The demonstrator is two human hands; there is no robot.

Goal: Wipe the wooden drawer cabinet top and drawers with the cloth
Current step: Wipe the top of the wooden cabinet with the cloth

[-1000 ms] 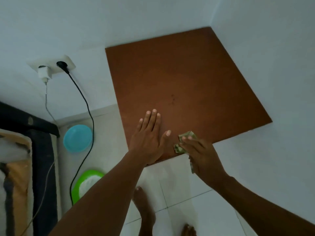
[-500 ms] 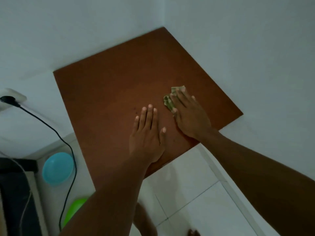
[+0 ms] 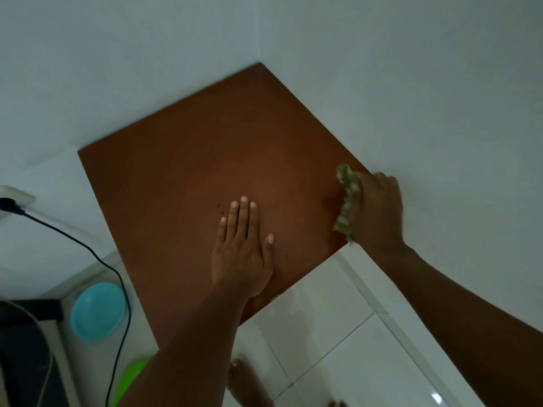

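The brown wooden cabinet top (image 3: 188, 171) fills the middle of the view, set into a corner of white walls. My left hand (image 3: 242, 251) lies flat on it near the front edge, fingers spread, holding nothing. My right hand (image 3: 376, 210) is at the top's right edge beside the wall, curled around a crumpled green cloth (image 3: 346, 201) that it presses against the wood. Only the cabinet's top surface shows; its drawers are hidden below.
A black cable (image 3: 88, 251) runs from a wall socket (image 3: 11, 201) at the left down to the floor. A blue bowl (image 3: 98, 311) and a green dish (image 3: 132, 374) sit on the white tiles left of the cabinet. My bare feet (image 3: 246, 383) stand below the front edge.
My right hand has swept the cloth from the front edge across the top to its right edge by the wall. My left hand stayed flat on the wood. The view shifted rightwards.
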